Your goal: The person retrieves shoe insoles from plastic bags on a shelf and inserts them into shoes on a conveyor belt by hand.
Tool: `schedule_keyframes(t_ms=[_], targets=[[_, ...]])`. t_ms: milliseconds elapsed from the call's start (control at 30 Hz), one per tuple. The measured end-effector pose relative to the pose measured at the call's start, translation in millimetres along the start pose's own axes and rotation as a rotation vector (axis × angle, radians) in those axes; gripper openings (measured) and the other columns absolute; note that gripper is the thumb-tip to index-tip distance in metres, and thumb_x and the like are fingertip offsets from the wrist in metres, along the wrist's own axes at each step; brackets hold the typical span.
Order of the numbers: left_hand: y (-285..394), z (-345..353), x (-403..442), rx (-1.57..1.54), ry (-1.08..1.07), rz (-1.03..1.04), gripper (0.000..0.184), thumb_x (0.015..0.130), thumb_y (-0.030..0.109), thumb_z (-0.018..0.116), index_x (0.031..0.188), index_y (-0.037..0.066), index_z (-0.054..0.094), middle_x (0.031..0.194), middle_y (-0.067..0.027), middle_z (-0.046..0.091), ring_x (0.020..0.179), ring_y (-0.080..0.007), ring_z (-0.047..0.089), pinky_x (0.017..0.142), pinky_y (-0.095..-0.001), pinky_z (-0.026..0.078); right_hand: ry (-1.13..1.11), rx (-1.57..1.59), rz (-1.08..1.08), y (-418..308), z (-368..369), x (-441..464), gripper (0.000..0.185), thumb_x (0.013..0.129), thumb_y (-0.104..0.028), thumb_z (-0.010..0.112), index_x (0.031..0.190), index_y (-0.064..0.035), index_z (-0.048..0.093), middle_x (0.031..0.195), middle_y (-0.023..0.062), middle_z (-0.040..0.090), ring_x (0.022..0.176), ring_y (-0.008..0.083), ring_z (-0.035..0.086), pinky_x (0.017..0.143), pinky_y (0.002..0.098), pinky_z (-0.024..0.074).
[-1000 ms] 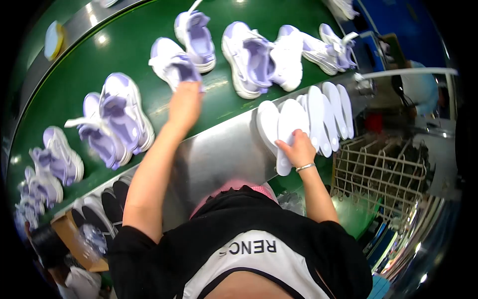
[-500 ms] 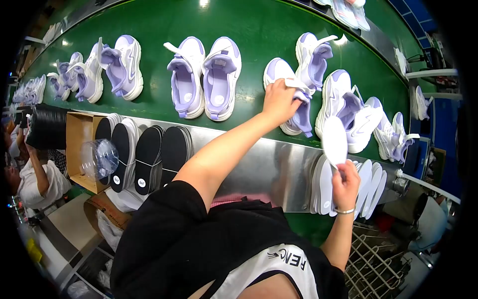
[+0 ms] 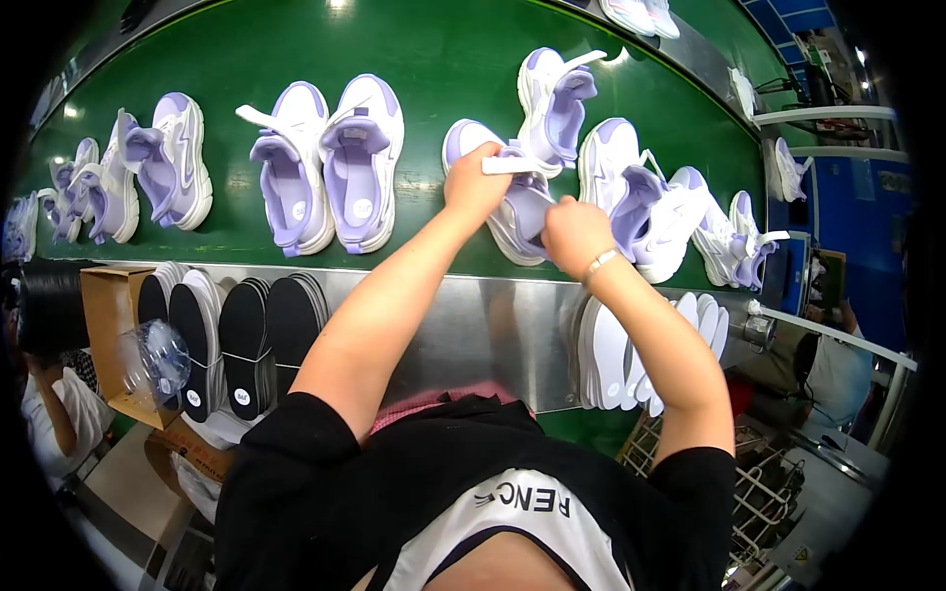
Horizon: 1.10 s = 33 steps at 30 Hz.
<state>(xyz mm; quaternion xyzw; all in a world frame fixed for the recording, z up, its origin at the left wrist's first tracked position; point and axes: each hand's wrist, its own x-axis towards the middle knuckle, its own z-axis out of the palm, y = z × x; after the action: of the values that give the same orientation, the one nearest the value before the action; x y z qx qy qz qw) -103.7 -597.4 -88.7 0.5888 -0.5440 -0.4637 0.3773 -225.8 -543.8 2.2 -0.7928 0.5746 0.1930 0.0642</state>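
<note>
My left hand (image 3: 475, 185) is closed on the tongue and strap of a white and lilac sneaker (image 3: 514, 236), whose toe points away to the upper left on the green belt. At that shoe's opening, my right hand (image 3: 577, 236) has its fingers closed around the heel end of a pale insole (image 3: 533, 203). Most of the insole lies inside the shoe or behind my fingers. Touching or nearly touching this shoe is another sneaker (image 3: 554, 108) just beyond it. More sneakers (image 3: 645, 212) stand to the right of my right hand.
A pair of sneakers (image 3: 330, 167) stands left on the green belt (image 3: 424, 59), with more further left. Along the metal ledge (image 3: 463, 335) are stacked white insoles (image 3: 603, 355), tied black insoles (image 3: 246, 335) and a cardboard box (image 3: 108, 325). A person (image 3: 64, 424) is at far left.
My right hand has carried the white insole from above the stack up and left into the sneaker's opening. My left hand keeps hold of the shoe. The whole view has shifted.
</note>
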Motion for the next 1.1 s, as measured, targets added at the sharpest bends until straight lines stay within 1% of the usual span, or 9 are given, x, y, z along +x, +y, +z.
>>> schedule_keyframes(t_ms=[167, 267, 367, 533, 633, 733, 767, 933, 1100], targets=[[1, 1, -2, 0.041, -0.017, 0.03, 0.019, 0.072, 0.024, 0.053, 0.077, 0.007, 0.058, 0.07, -0.0142, 0.058, 0.067, -0.0316, 0.056, 0.057, -0.0375, 0.042, 0.073, 0.171, 0.109, 1, 1, 2, 0.015, 0.063, -0.012, 0.052, 0.066, -0.0004, 0.061, 0.068, 0.0184, 0.058, 0.063, 0.0308, 0.058, 0.06, 0.0369, 0.0471], [6, 4, -3, 0.045, 0.007, 0.017, 0.02, 0.075, 0.025, 0.052, 0.075, 0.006, 0.057, 0.068, -0.0137, 0.058, 0.064, -0.0313, 0.055, 0.055, -0.038, 0.041, -0.061, 0.205, 0.14, -6, -18, -11, 0.016, 0.064, -0.014, 0.053, 0.065, 0.0005, 0.06, 0.067, 0.0189, 0.058, 0.064, 0.0316, 0.058, 0.061, 0.0379, 0.0469], [10, 5, -10, 0.061, 0.056, 0.083, 0.021, 0.075, 0.024, 0.055, 0.077, 0.003, 0.058, 0.063, -0.0116, 0.058, 0.056, -0.0242, 0.056, 0.052, -0.0328, 0.041, 0.047, 0.315, 0.225, -4, 7, -4, 0.017, 0.064, -0.015, 0.053, 0.063, 0.0007, 0.06, 0.068, 0.0197, 0.058, 0.065, 0.0325, 0.058, 0.061, 0.039, 0.0467], [4, 14, -20, 0.257, 0.126, 0.291, 0.023, 0.075, 0.022, 0.053, 0.088, 0.004, 0.049, 0.082, -0.0151, 0.054, 0.081, -0.0325, 0.05, 0.066, -0.0412, 0.04, 0.095, 0.396, 0.278, -13, 28, 11, 0.017, 0.066, -0.016, 0.053, 0.065, -0.0015, 0.06, 0.07, 0.0182, 0.058, 0.065, 0.0317, 0.058, 0.06, 0.0386, 0.0467], [-2, 17, -20, 0.29, 0.108, 0.27, 0.024, 0.075, 0.02, 0.052, 0.09, 0.003, 0.046, 0.086, -0.0146, 0.052, 0.084, -0.032, 0.048, 0.067, -0.0408, 0.04, -0.021, 0.153, 0.141, -12, 12, -16, 0.018, 0.067, -0.021, 0.055, 0.075, -0.0055, 0.056, 0.079, 0.0131, 0.054, 0.071, 0.0261, 0.056, 0.06, 0.0377, 0.0444], [3, 15, -19, 0.302, 0.105, 0.217, 0.024, 0.074, 0.019, 0.053, 0.09, 0.003, 0.046, 0.085, -0.0143, 0.052, 0.084, -0.0318, 0.048, 0.068, -0.0409, 0.04, 0.114, -0.12, 0.066, -8, 13, -41, 0.017, 0.066, -0.021, 0.055, 0.073, -0.0062, 0.054, 0.077, 0.0113, 0.053, 0.07, 0.0232, 0.055, 0.063, 0.0379, 0.0417], [6, 15, -20, 0.297, 0.097, 0.203, 0.025, 0.073, 0.018, 0.054, 0.091, 0.003, 0.046, 0.086, -0.0147, 0.051, 0.084, -0.0321, 0.048, 0.069, -0.0407, 0.04, 0.151, -0.053, 0.048, -5, 12, -41, 0.013, 0.067, -0.018, 0.054, 0.07, -0.0053, 0.051, 0.069, 0.0104, 0.051, 0.072, 0.0243, 0.054, 0.066, 0.0398, 0.0407], [3, 13, -27, 0.265, 0.107, 0.28, 0.029, 0.067, 0.008, 0.056, 0.094, 0.002, 0.046, 0.09, -0.0167, 0.05, 0.088, -0.0331, 0.046, 0.074, -0.0396, 0.039, 0.212, 0.056, -0.011, -10, 30, -12, 0.011, 0.067, -0.017, 0.052, 0.069, -0.0065, 0.054, 0.071, 0.0107, 0.054, 0.069, 0.0258, 0.055, 0.062, 0.0396, 0.0411], [-1, 3, -23, 0.188, 0.043, 0.196, 0.036, 0.061, -0.002, 0.049, 0.097, 0.0, 0.045, 0.094, -0.0186, 0.05, 0.09, -0.0351, 0.045, 0.078, -0.0402, 0.038, 0.178, 0.262, 0.015, -22, 30, 16, 0.017, 0.066, -0.019, 0.051, 0.074, -0.0055, 0.056, 0.074, 0.0122, 0.056, 0.067, 0.0307, 0.055, 0.062, 0.0417, 0.0409]])
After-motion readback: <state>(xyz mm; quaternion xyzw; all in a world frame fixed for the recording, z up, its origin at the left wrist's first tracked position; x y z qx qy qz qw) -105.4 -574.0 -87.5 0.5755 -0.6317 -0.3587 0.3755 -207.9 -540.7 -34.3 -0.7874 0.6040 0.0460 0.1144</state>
